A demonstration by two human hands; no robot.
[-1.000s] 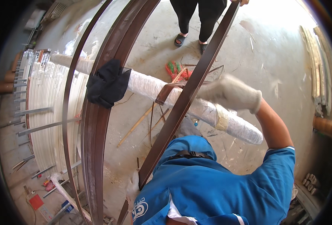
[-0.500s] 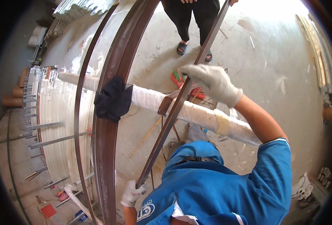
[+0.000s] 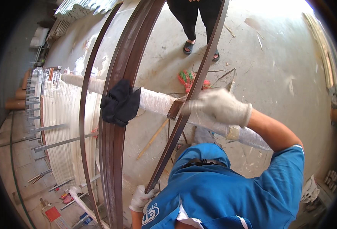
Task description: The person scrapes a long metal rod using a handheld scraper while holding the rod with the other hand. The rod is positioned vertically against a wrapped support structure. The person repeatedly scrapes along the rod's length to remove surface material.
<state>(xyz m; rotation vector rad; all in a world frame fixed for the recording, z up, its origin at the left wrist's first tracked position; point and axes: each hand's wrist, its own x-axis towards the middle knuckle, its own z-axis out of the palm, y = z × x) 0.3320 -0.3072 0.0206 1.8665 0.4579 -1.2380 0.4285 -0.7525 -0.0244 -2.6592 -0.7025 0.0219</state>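
A long dark brown profile (image 3: 168,150) slants from beside my blue shirt up to the top edge. My left hand (image 3: 139,198), in a pale work glove, is closed around its near end. My right hand (image 3: 220,107), gloved too, is closed over the profile about midway along; its fingertips are blurred and partly hidden. Under the profile, by my right hand, a short brown piece (image 3: 174,109) rests on a plastic-wrapped beam (image 3: 155,102). To the left, a black cloth (image 3: 119,103) drapes over a stack of wide brown profiles (image 3: 113,156).
A thin brown strip (image 3: 83,114) runs left of the stack. White lengths (image 3: 60,129) lie on a rack farther left. A person in black trousers (image 3: 193,19) and sandals stands opposite. Red and green strands (image 3: 189,79) and wooden sticks (image 3: 152,139) lie on the floor.
My right hand has moved down along the profile, toward me. My left hand keeps its grip on the near end. The whole view has shifted slightly.
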